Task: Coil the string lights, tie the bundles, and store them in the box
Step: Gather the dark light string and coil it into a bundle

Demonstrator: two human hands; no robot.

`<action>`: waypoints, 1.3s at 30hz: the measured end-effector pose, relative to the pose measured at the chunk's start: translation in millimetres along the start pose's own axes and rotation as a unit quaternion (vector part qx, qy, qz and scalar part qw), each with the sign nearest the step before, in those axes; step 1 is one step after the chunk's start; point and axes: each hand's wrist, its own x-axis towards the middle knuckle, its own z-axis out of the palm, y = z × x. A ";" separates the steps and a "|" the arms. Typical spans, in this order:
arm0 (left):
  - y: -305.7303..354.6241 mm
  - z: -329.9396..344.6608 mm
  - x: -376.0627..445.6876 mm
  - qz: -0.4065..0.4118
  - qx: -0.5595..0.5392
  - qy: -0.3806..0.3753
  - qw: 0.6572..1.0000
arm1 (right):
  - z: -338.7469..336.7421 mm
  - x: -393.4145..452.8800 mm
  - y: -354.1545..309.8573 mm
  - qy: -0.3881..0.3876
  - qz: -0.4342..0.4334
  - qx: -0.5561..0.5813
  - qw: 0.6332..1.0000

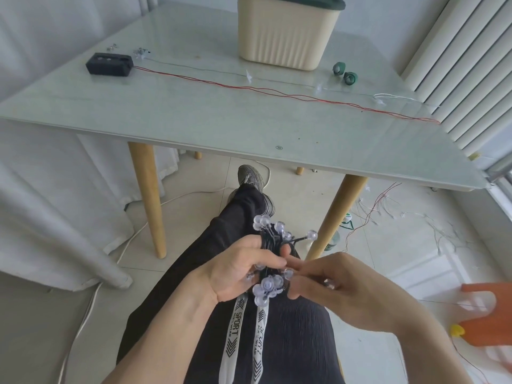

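Head view, read from the left: a black battery pack (109, 63) lies on the pale glass table (194, 117), and a thin red wire (277, 92) runs from it across the top toward the right edge, where it drops to the floor among loose strands. Further back stands the cream box (288, 34) with a dark green lid, and just right of it two small green tape rolls (345, 73). Below the table, over the person's lap, the left hand (238, 268) is curled round a coiled bundle of string lights (273, 261), dark wire with clear round bulbs sticking out above and below the fist. The right hand (336, 278) meets it from the right, fingertips pinched on the bundle's middle; whether a tie is between them cannot be told. Such a bundle is probably light and limp: the wire would spring loose if the grip eased, and the bulbs look smooth and possibly brittle. The waist of the coil, on the wire rather than the bulbs, seems the safest place to hold while binding. An orange stool (487, 314) stands at far right.
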 end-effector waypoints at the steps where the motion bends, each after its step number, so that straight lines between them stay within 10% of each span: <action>1: -0.2 -0.1 -0.7 -0.003 0.006 -0.004 1.000 | -1.0 -0.6 1.4 0.036 0.002 -0.019 0.999; 15: -2.3 3.9 2.7 -0.009 0.144 -0.094 0.985 | 11.7 19.9 19.1 0.278 -0.062 -0.014 0.959; 26: 55.0 2.1 39.6 -0.149 0.195 -0.165 0.955 | -36.8 39.3 16.8 0.076 -0.151 -0.009 0.986; 39: 152.9 2.1 67.6 -0.209 0.375 -0.231 0.873 | -105.1 78.6 -4.1 0.101 -0.101 -0.017 0.990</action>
